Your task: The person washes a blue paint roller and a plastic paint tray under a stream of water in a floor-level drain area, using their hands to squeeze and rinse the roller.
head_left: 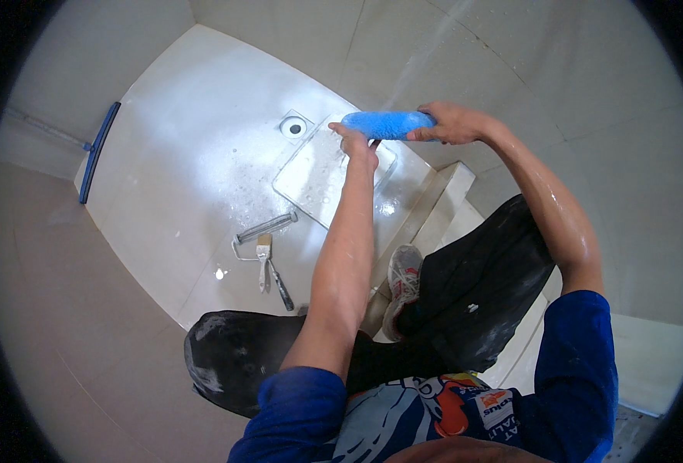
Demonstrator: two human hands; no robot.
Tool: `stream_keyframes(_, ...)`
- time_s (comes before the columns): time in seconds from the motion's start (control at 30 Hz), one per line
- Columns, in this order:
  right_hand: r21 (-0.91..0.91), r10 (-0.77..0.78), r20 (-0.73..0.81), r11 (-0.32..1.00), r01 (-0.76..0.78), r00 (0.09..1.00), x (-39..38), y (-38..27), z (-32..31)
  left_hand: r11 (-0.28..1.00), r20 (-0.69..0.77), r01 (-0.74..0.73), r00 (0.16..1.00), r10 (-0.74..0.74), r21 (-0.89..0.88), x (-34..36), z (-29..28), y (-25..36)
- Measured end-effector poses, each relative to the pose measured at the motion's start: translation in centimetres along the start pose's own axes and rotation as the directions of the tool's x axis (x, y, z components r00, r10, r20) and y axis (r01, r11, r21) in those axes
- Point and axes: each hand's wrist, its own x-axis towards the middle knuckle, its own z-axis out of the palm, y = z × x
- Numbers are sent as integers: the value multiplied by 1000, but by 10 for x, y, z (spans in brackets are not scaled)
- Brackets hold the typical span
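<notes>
The blue roller sleeve (387,124) is held up over the far white paint tray (310,166). It looks soft, light and wet, maybe slippery. The left hand (354,141) pinches one end; the right hand (449,123) wraps the other.

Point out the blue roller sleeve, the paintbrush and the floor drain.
blue roller sleeve (386,124), head view, middle of the fuzzy nap between both hands.
paintbrush (264,251), head view, ferrule just below the bristles.
floor drain (294,127), head view, dark centre hole.
</notes>
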Motion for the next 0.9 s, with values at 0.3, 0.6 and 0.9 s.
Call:
stream_keyframes(0.3,-252,-73,-84,966,50,994,-13,17,-7,950,265,55,964,30,-308,8,8,-10)
stream_keyframes(0.6,146,13,44,989,-20,999,-7,35,1,879,413,175,910,28,-444,16,14,-4)
stream_keyframes(0.9,-262,-73,-114,964,41,991,-12,37,-12,962,232,29,972,36,-270,-14,33,6)
